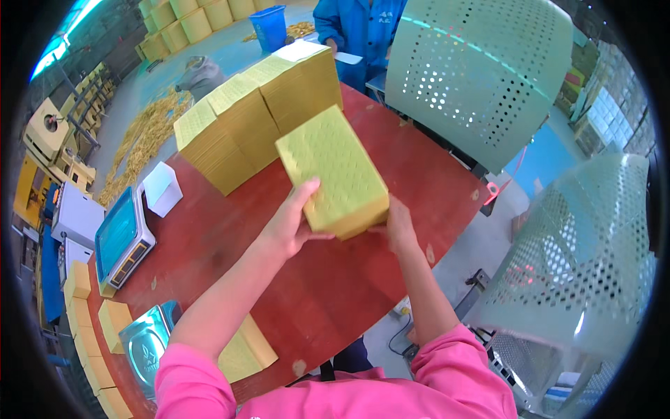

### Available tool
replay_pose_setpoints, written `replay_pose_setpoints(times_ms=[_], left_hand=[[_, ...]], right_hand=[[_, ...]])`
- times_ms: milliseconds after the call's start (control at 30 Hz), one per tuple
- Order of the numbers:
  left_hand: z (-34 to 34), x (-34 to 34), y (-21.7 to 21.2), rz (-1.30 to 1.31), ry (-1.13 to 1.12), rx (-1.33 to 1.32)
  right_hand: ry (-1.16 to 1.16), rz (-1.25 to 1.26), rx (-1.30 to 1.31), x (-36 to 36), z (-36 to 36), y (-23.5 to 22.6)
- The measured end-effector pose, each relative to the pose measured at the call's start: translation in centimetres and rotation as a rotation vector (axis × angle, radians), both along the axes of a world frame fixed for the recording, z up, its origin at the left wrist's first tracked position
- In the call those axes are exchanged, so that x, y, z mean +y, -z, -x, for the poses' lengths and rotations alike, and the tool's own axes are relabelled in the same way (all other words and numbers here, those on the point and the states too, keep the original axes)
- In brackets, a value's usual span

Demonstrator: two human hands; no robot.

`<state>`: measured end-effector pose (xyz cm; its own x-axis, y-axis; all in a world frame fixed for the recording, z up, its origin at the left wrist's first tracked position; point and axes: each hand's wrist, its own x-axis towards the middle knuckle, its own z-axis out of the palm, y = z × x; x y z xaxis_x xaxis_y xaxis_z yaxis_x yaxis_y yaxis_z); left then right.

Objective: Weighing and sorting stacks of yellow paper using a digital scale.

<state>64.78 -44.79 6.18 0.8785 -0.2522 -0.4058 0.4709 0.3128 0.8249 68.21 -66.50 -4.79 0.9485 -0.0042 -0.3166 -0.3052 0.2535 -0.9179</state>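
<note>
Between my two hands is a thick block of yellow paper sheets (338, 157) with a dimpled top, tilted over the red table (317, 300). My left hand (293, 220) grips its near left side, thumb on the top face and fingers beneath. At the near right corner, my right hand (398, 225) supports the block from the side and below, its fingers partly hidden. Just beyond the block, tall stacks of the same yellow paper (241, 143) stand in a row. Another yellow paper stack (246, 353) lies at the table's near edge, partly behind my left forearm.
A weighing scale (122, 234) and a white-topped block (162, 190) sit at the left. Nearer are a shiny metal plate (145, 349) and several small yellow blocks (84, 342). Perforated pale-green guards (474, 84) rise at the right. A person in blue (363, 31) stands across the table.
</note>
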Motion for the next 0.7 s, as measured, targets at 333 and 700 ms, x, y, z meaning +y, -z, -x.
replay_pose_setpoints(times_ms=[333, 700], left_hand=[[-24.8, -11.0, -0.8, -0.229, -0.197, 0.048], [-30.3, -11.6, -2.6, -0.071, -0.128, 0.003]], right_hand=[[0.305, 0.707, -0.489, -2.1, -17.2, 4.7], [0.503, 0.931, -0.637, -1.7, -25.9, 5.5]])
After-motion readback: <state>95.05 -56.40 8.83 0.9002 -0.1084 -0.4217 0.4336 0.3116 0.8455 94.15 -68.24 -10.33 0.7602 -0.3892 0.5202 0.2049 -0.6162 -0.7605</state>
